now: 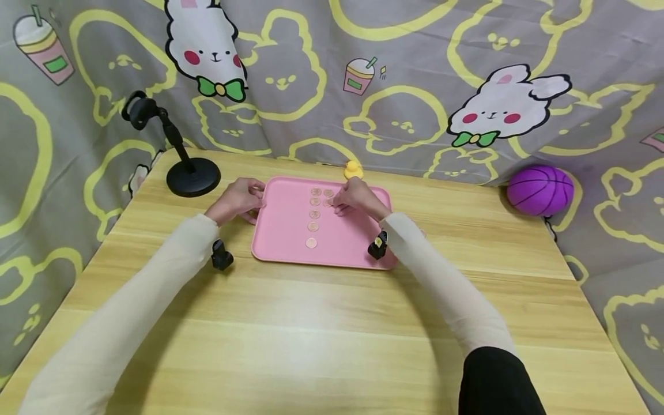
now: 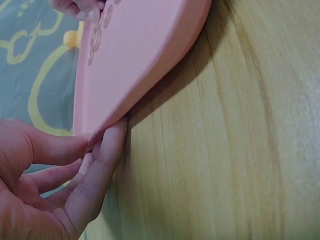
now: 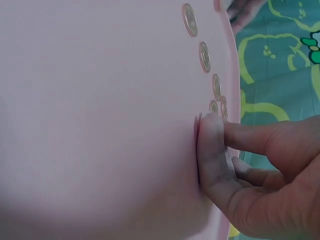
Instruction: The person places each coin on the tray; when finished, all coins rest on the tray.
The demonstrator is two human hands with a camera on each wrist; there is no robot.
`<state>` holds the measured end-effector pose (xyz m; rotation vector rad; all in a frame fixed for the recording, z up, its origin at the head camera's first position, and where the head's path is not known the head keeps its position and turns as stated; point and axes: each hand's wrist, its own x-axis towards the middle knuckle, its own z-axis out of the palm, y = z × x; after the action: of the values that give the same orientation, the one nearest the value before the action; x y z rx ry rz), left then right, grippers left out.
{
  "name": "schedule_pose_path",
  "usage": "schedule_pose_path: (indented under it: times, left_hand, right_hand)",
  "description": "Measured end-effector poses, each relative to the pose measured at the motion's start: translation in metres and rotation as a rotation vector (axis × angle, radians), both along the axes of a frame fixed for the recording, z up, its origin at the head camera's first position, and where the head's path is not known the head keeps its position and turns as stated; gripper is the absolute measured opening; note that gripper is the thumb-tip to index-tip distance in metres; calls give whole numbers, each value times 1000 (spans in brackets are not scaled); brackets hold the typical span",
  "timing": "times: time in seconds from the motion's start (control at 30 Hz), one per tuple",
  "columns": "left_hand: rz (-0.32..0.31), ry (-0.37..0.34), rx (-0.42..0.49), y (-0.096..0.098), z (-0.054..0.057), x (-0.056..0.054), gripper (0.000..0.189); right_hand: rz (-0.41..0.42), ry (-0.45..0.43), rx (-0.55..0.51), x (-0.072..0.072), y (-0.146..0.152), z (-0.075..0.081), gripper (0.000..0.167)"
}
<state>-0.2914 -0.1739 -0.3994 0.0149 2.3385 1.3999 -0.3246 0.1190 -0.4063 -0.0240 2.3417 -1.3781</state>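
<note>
A pink tray point(image 1: 282, 230) lies on the wooden table, bearing several round gold-coloured coins in a column, with a short second column beginning at its far end. At the tray's left side, my left hand point(image 1: 240, 199) grips the rim beside the handle point(image 1: 250, 218), thumb on top and fingers below, as the left wrist view shows. My right hand point(image 1: 355, 197) reaches over the tray's far half. Its thumb and forefinger pinch at a coin point(image 3: 213, 107) in the second column, the fingertips low against the tray surface and partly hiding it.
A small yellow rubber duck point(image 1: 354, 170) stands behind the tray. To the back left is a black stand point(image 1: 193, 176) with a round base. A purple basketball point(image 1: 540, 190) sits at the far right edge. Patterned grey curtain point(image 1: 311, 69) hangs behind the table.
</note>
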Motion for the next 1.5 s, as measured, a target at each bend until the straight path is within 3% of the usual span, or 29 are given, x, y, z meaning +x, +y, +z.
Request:
schedule_pose_path:
  times: [0.4,0.7,1.03,1.3,1.5]
  left_hand:
    - [-8,1,-1,1,0,-2,56]
    - [0,-9,-14,2,-3,-2,56]
    - [-9,-7,-9,0,-1,-1,57]
    - [-11,-21,-17,-1,-4,-3,58]
    - [-9,-16,-36,-1,-3,-3,59]
  right_hand:
    - [17,-42,-46,-6,4,2,14]
    - [85,22,-18,10,22,14,23]
    - [81,108,173,18,90,29,28]
    - [70,133,173,33,134,24,23]
    - [106,224,216,40,160,21,23]
